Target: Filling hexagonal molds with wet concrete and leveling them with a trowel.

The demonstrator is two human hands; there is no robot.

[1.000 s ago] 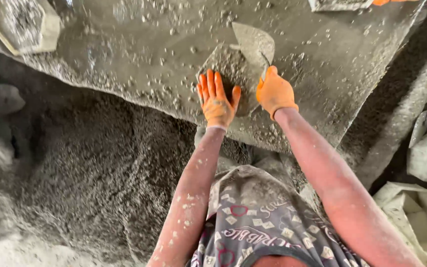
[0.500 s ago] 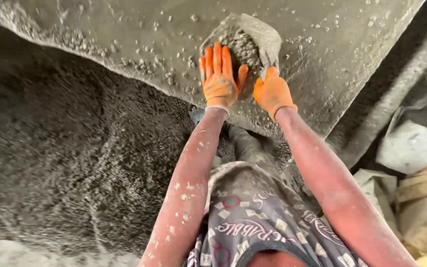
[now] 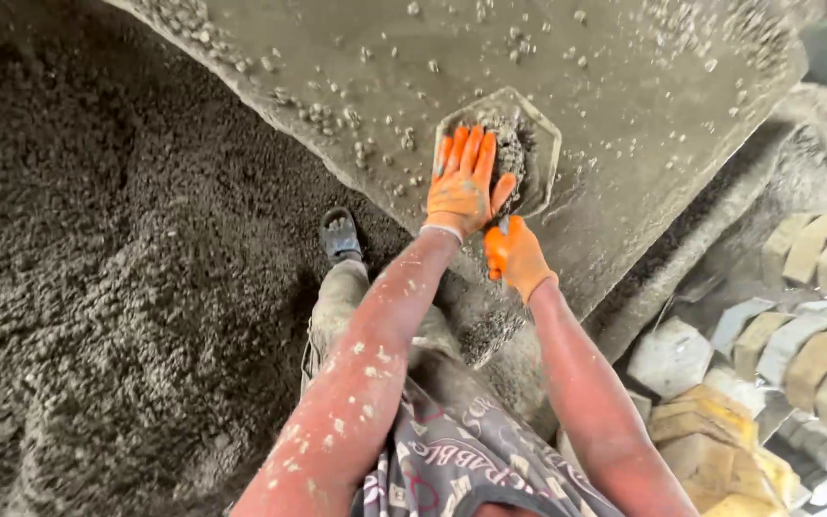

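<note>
Grey slab (image 3: 624, 144) unchanged; left hand (image 3: 461, 182) now covers the mould (image 3: 528, 144).

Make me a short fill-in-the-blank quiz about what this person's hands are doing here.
1. Both hands wear gloves coloured ____.
2. The left hand presses flat on the wet mix in a ____-sided mould.
3. The right hand is closed at the mould's near ____.
4. The mould lies on a grey slab dotted with ____.

Missing words: orange; six; edge; pebbles
</note>
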